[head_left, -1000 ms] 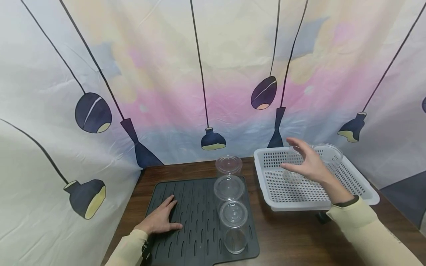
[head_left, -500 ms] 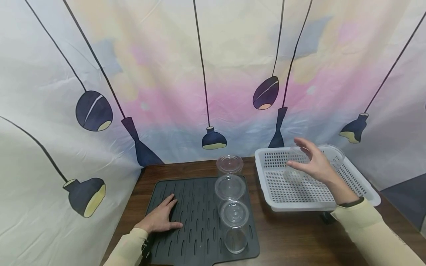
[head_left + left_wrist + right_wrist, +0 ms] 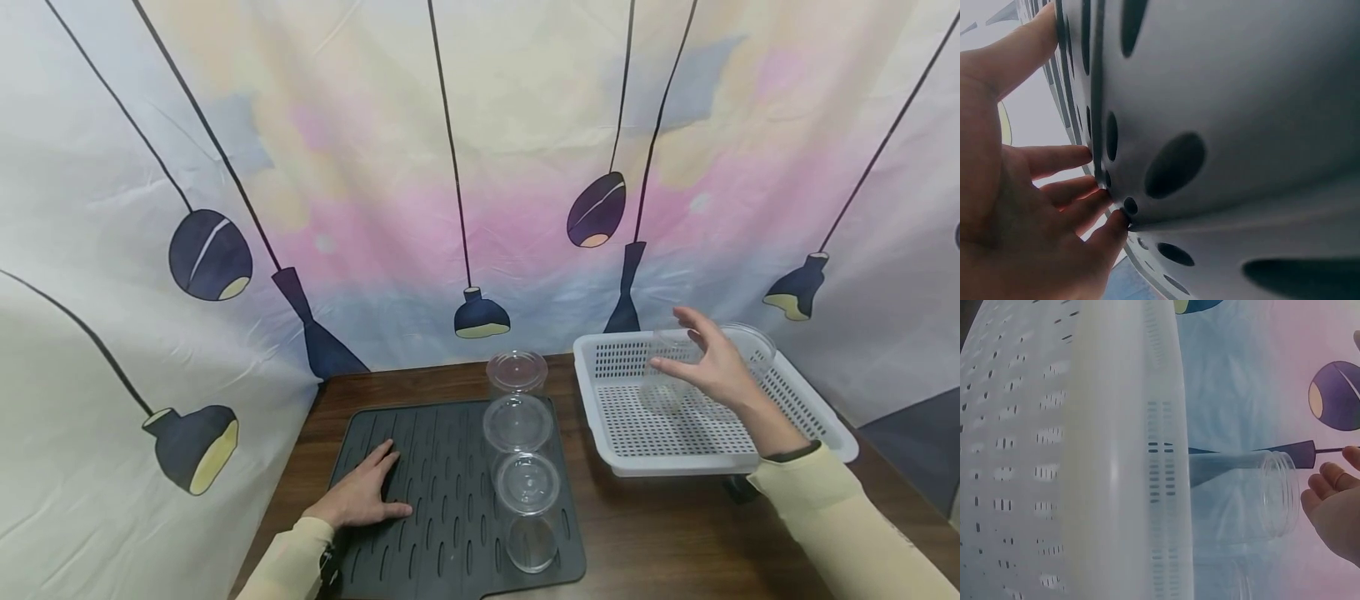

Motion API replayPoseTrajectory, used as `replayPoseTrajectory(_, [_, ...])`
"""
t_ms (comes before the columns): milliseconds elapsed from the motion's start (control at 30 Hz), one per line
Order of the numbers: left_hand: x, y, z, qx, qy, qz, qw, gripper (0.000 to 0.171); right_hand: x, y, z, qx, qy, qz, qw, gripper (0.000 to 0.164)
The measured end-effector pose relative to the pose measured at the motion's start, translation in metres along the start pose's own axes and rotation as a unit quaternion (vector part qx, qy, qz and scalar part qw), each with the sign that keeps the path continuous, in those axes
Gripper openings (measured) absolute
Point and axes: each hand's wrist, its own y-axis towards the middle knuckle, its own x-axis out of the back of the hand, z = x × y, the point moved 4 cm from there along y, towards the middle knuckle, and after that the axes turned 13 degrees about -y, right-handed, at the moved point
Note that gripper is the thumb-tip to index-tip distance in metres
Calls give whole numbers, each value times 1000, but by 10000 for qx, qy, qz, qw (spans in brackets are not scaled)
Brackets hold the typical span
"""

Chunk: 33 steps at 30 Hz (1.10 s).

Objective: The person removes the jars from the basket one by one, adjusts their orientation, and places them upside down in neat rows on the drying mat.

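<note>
Standing in the white basket [image 3: 675, 465], the clear jar [image 3: 1235, 500] is nearest the R hand [image 3: 720, 371], whose fingers are spread w/ nothing pinched; the L hand [image 3: 360, 492] rests, fingers apart, on the grey mat [image 3: 435, 537]. Prob. light, stiff & slick (glass or plastic can't be told), the jar is best gripped round its upper wall, just below the rim. R-wrist view shows the ridged mouth [image 3: 1282, 494] & a gap to the fingertips [image 3: 1311, 501], which the head view leaves unclear.

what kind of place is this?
Likely a staged tabletop setup indoors, not a lived-in kitchen: lamp-printed pastel fabric backdrop hung behind, brown wood-grain table, and on it a white rectangular perforated plastic basket.
</note>
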Motion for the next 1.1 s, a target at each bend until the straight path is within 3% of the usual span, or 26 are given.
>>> replayPoseTrajectory(1100, [0,-1,-1,16,-104,66,9999,99,8,3,-20,-537,-389,-18,9978,94])
